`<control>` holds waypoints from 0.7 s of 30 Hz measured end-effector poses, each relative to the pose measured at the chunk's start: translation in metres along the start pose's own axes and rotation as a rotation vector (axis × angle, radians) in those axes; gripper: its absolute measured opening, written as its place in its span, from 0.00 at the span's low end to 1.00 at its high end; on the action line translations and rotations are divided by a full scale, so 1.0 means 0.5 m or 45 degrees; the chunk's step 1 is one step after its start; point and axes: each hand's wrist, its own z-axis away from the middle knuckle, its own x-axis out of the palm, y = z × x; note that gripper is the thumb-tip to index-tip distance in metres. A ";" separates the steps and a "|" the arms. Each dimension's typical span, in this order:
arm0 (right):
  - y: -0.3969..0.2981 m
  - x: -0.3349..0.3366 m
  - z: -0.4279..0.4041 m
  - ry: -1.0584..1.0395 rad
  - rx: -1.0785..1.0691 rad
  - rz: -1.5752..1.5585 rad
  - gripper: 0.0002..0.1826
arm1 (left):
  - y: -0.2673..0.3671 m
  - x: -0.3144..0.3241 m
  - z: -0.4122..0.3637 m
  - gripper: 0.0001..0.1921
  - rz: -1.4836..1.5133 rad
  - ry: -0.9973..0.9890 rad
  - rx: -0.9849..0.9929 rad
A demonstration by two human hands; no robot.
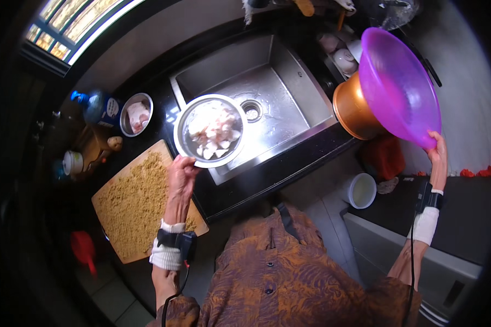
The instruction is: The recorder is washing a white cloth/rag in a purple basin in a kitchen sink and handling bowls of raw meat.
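Note:
My left hand (183,173) grips the near rim of a round metal bowl (181,145). Pale, whitish-pink chunks (213,128), perhaps cut meat or fat, fill much of it. The bowl overlaps the left edge of a stainless steel sink (278,102); whether it rests there or is held up I cannot tell. Far to the right, my right hand (437,148) pinches the rim of a purple plastic basin (409,86). That basin is tilted on its side, against or just in front of a copper-coloured pot (354,107).
A wooden board (131,204) spread with brown crumbly material lies left. Behind it stand a metal bowl (136,114) with raw meat and a blue-capped bottle (100,107). Below the counter, right, is a white bucket (361,190) of liquid. A red plastic scoop (83,248) is lower left.

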 end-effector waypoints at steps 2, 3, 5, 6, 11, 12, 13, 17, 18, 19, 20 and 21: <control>0.004 0.016 0.034 0.005 0.113 0.044 0.12 | -0.010 -0.019 -0.014 0.12 0.034 -0.085 0.003; 0.004 0.026 0.059 -0.017 0.109 0.046 0.12 | -0.021 -0.046 -0.030 0.10 0.053 -0.168 0.001; -0.003 0.051 0.106 0.011 0.113 0.230 0.16 | -0.012 -0.003 -0.010 0.10 0.067 -0.064 -0.016; -0.008 0.089 0.145 0.072 0.078 0.248 0.23 | -0.020 -0.012 -0.017 0.11 0.091 -0.074 -0.008; -0.064 0.098 0.265 0.643 -0.394 0.733 0.26 | -0.032 -0.002 -0.010 0.08 0.191 -0.052 0.030; -0.079 0.104 0.294 0.630 -0.407 0.738 0.26 | -0.030 -0.001 -0.017 0.08 0.157 -0.071 0.028; -0.096 0.127 0.335 0.477 -0.576 0.729 0.23 | -0.028 -0.001 -0.018 0.08 0.145 -0.094 -0.012; -0.054 0.374 0.473 -0.023 -0.964 0.895 0.14 | -0.014 0.036 -0.011 0.07 0.140 -0.092 -0.011; -0.014 0.473 0.508 -0.200 -0.878 0.954 0.14 | -0.019 0.027 -0.009 0.07 0.143 -0.094 0.002; 0.048 0.553 0.501 -0.500 -0.742 0.906 0.14 | -0.027 0.004 -0.008 0.07 0.151 -0.051 0.014; 0.065 0.610 0.529 -0.593 -0.672 1.019 0.15 | -0.030 0.015 -0.018 0.07 0.166 -0.093 -0.025; 0.110 0.649 0.513 -0.777 -0.633 0.999 0.15 | -0.031 0.021 -0.025 0.07 0.167 -0.106 -0.038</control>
